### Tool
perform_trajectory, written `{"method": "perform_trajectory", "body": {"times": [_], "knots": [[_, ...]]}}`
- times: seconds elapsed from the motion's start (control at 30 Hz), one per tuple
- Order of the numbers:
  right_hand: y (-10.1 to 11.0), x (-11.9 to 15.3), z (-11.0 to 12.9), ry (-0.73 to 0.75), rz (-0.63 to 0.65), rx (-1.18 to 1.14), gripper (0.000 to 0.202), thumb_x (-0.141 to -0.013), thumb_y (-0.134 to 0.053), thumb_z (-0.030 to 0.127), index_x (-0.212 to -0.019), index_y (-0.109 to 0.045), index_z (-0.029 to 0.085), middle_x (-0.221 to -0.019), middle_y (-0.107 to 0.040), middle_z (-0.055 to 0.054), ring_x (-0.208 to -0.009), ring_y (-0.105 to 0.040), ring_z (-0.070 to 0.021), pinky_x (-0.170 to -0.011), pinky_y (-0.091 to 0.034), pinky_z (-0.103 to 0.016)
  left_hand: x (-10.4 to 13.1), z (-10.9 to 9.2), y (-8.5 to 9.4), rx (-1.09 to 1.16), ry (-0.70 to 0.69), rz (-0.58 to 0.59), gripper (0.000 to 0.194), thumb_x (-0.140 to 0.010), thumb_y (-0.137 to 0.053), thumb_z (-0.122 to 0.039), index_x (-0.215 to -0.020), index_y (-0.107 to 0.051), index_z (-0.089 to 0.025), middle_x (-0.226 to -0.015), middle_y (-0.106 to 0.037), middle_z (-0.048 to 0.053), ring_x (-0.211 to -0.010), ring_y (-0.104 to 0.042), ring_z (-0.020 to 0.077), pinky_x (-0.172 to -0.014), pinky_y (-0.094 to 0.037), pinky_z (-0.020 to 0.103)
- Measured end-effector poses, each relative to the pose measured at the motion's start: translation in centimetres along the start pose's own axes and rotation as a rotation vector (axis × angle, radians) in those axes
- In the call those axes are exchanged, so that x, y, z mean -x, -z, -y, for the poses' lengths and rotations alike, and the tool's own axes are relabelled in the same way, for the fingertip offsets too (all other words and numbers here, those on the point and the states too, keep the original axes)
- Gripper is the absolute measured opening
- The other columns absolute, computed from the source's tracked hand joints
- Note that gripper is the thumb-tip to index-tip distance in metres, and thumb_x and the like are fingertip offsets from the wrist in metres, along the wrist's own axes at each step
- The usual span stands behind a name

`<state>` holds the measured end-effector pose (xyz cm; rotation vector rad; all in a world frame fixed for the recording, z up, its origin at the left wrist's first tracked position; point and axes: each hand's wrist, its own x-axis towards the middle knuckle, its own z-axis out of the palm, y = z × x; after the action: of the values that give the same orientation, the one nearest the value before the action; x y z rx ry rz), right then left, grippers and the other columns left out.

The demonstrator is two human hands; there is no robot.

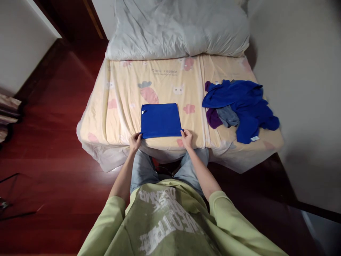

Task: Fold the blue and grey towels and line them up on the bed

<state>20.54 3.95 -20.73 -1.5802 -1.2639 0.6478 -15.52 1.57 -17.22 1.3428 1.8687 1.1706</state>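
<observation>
At the bottom of the frame spreads a light green shirt (pixel 165 227) with white lettering (upside down from this angle), and above it, in the lower middle, show the legs of pale jeans (pixel 144 167). Just beyond, left of centre, the left hand (pixel 135 141) has its thumb and fingers pinched together on the near left corner of a blue cloth (pixel 161 121). Right of centre, the right hand (pixel 187 138) pinches the near right corner in the same way, its fingertips closed on the fabric. The blue cloth lies flat in a neat rectangle at the middle of the frame, near the front edge of the bed (pixel 117 121), with a small white label (pixel 144 111) toward its upper left. At the centre right, well apart from both hands, sits a rumpled heap of blue clothing (pixel 239 96), with a purple piece (pixel 214 119) and a grey-blue piece (pixel 228 116) poking out. Farther off, across the top of the frame, lies bulky pale grey bedding (pixel 176 30).
</observation>
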Motion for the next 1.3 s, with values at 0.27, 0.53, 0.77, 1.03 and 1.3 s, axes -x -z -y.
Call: {"method": "perform_trajectory", "body": {"times": [0.27,0.53,0.77,1.03,1.3], "knots": [[-0.5,-0.1,-0.4,0.059,-0.057,0.076,0.06,-0.097,-0.048,0.067,-0.102,-0.074,0.013,-0.093,-0.078,-0.016,-0.082,-0.074,-0.024,-0.076,-0.062,-0.034,-1.3,0.9,-0.2,-0.039,0.056,0.005,0.039,-0.086,-0.064,-0.051,-0.099,-0.077,-0.017,-0.084,-0.078,0.01,-0.078,-0.074,0.0239,-0.076,-0.058,0.034],[-1.0,-0.3,-0.6,-0.028,-0.075,0.038,0.062,-0.096,-0.048,0.069,-0.102,-0.073,0.012,-0.094,-0.076,-0.018,-0.087,-0.073,-0.0265,-0.084,-0.061,-0.039,-1.7,1.1,-0.8,-0.096,0.026,-0.009,0.037,-0.092,-0.058,-0.051,-0.101,-0.075,-0.02,-0.09,-0.078,0.008,-0.08,-0.073,0.0223,-0.076,-0.056,0.033],[-1.1,-0.2,-0.7,-0.024,-0.101,0.051,0.062,-0.096,-0.048,0.067,-0.103,-0.074,0.011,-0.097,-0.077,-0.019,-0.09,-0.074,-0.0274,-0.087,-0.061,-0.041,-1.7,0.6,-1.0,-0.097,0.058,-0.025,0.033,-0.089,-0.065,-0.048,-0.099,-0.077,-0.019,-0.088,-0.078,0.009,-0.079,-0.073,0.0235,-0.077,-0.056,0.034],[-1.3,-0.1,0.7,0.054,-0.165,0.131,0.057,-0.1,-0.048,0.059,-0.101,-0.078,0.011,-0.09,-0.078,-0.016,-0.078,-0.073,-0.0237,-0.076,-0.062,-0.034,-1.0,0.2,-1.7,-0.182,-0.066,-0.089,0.029,-0.098,-0.058,-0.043,-0.101,-0.075,-0.019,-0.095,-0.073,0.009,-0.08,-0.068,0.0208,-0.078,-0.051,0.031],[-1.1,-0.4,1.2,-0.044,-0.104,0.139,0.057,-0.098,-0.05,0.059,-0.102,-0.078,0.01,-0.096,-0.076,-0.019,-0.083,-0.07,-0.0272,-0.084,-0.059,-0.042,-1.4,-0.2,-1.9,-0.203,-0.019,-0.062,0.029,-0.098,-0.056,-0.044,-0.102,-0.072,-0.02,-0.1,-0.072,0.009,-0.087,-0.068,0.0241,-0.08,-0.049,0.034]]}}
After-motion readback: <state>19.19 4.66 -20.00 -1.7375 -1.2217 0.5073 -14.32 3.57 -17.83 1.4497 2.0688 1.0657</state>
